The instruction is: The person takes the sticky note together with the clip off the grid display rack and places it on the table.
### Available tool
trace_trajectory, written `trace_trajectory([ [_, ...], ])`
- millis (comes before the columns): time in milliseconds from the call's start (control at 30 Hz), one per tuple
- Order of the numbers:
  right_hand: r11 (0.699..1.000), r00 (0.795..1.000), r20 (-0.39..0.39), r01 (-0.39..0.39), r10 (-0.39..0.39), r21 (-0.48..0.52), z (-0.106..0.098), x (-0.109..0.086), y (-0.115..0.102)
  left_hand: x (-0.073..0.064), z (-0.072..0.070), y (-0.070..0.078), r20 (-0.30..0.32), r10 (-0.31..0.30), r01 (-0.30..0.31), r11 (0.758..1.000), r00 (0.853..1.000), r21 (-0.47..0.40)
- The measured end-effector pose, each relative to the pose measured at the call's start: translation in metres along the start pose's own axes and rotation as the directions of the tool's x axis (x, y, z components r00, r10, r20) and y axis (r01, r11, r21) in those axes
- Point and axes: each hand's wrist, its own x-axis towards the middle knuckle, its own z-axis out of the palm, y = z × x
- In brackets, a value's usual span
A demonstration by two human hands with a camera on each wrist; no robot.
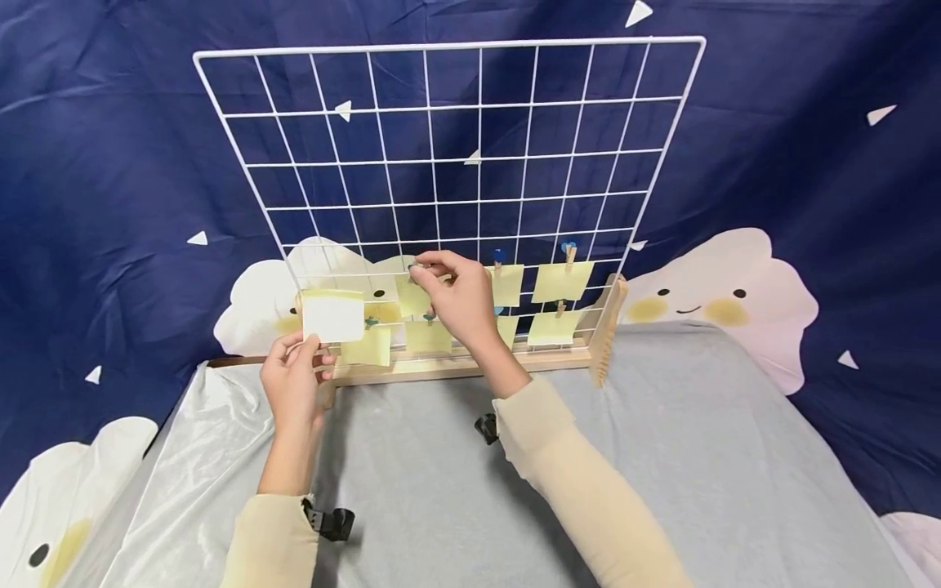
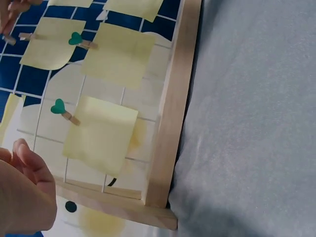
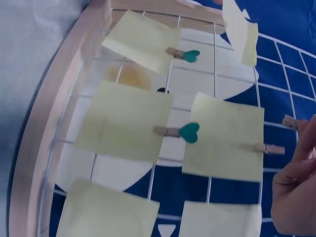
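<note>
My left hand (image 1: 292, 380) holds a sticky note pad (image 1: 333, 317), white face towards me with yellow edges, in front of the grid's lower left. My right hand (image 1: 461, 298) is raised at the grid. Its fingertips pinch a small wooden clothespin (image 3: 290, 122), beside a yellow note (image 3: 224, 136) that another clothespin (image 3: 270, 148) fixes to the wires. Below hang more yellow notes, among them one note (image 2: 101, 136) with a green heart clothespin (image 2: 58, 106). Part of the grid behind the right hand is hidden in the head view.
The white wire grid (image 1: 450, 45) stands upright in a wooden base (image 1: 412, 373) on a grey cloth (image 1: 412, 474). On its right side, blue-topped clothespins hold further notes (image 1: 562, 282). A dark blue curtain (image 1: 110, 163) with cloud faces hangs behind.
</note>
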Motion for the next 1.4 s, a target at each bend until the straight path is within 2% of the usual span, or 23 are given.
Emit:
trace_trajectory([
  [267, 1.0, 0.999, -0.049, -0.011, 0.01, -0.016, -0.024, -0.01, 0.006, -0.001, -0.009, 0.002, -0.021, 0.002, -0.003, 1.0, 1.0, -0.031],
  [500, 0.999, 0.997, -0.069, -0.04, 0.039, -0.005, -0.041, -0.017, 0.009, -0.003, -0.011, 0.002, -0.034, -0.018, 0.016, 0.999, 0.999, -0.043],
  [900, 0.993, 0.989, -0.087, -0.119, 0.12, 0.017, -0.06, -0.037, 0.019, -0.008, -0.021, 0.001, -0.071, -0.038, 0.03, 0.994, 0.997, -0.105],
  [1133, 0.987, 0.982, -0.102, -0.154, 0.157, 0.036, -0.07, -0.044, 0.025, -0.009, -0.031, 0.0, -0.103, -0.03, 0.019, 0.994, 0.994, -0.105],
  [1400, 0.975, 0.966, -0.129, -0.224, 0.223, 0.005, -0.084, -0.058, 0.002, -0.012, -0.041, -0.003, -0.157, -0.042, 0.023, 0.993, 0.987, -0.12],
])
